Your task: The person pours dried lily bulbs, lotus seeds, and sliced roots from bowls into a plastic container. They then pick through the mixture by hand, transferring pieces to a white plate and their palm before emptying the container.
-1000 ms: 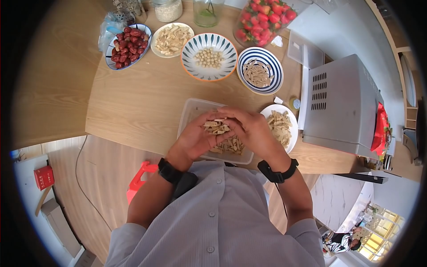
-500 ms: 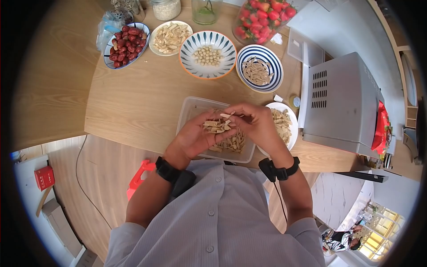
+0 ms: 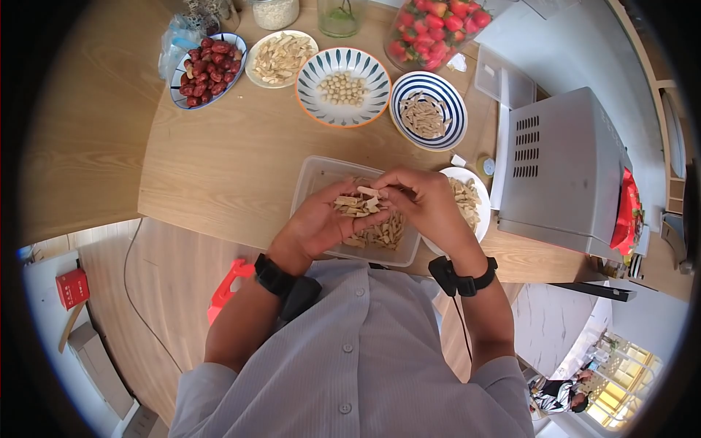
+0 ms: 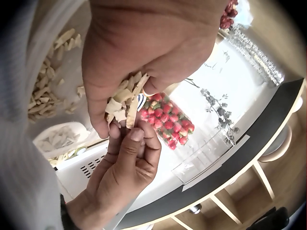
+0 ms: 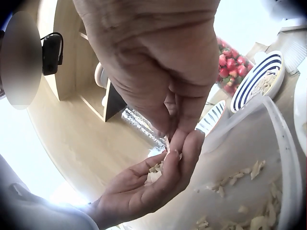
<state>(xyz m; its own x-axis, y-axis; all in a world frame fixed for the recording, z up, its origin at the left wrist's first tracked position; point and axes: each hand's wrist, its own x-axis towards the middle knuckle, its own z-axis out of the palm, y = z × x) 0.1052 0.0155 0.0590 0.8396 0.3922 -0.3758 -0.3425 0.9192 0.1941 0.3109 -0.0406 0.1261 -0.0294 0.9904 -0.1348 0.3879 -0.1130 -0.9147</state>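
Observation:
Palm up, my left hand (image 3: 310,225) is cupped around a small heap of pale dried root pieces (image 3: 353,207). Thumb and fingertips of my right hand (image 3: 429,204) pinch one longer piece (image 4: 132,114) at the edge of that heap. Both hands are over a clear plastic tub (image 3: 309,172), which holds more of the loose dried pieces (image 3: 383,233). Just right of the tub, partly hidden behind the right hand, a white plate (image 3: 481,219) carries similar pieces. In the right wrist view the right fingers hide part of the heap.
Along the back stand a plate of red dates (image 3: 212,69), a plate of pale slices (image 3: 281,58), a bowl of round pale seeds (image 3: 342,89), a blue-striped bowl (image 3: 460,117) and a container of strawberries (image 3: 434,33). A grey appliance (image 3: 555,168) stands at right.
The right fingers first covered part of the left palm. They have drawn slightly back to the right and now hold a piece up in a pinch. The left hand stays nearly still.

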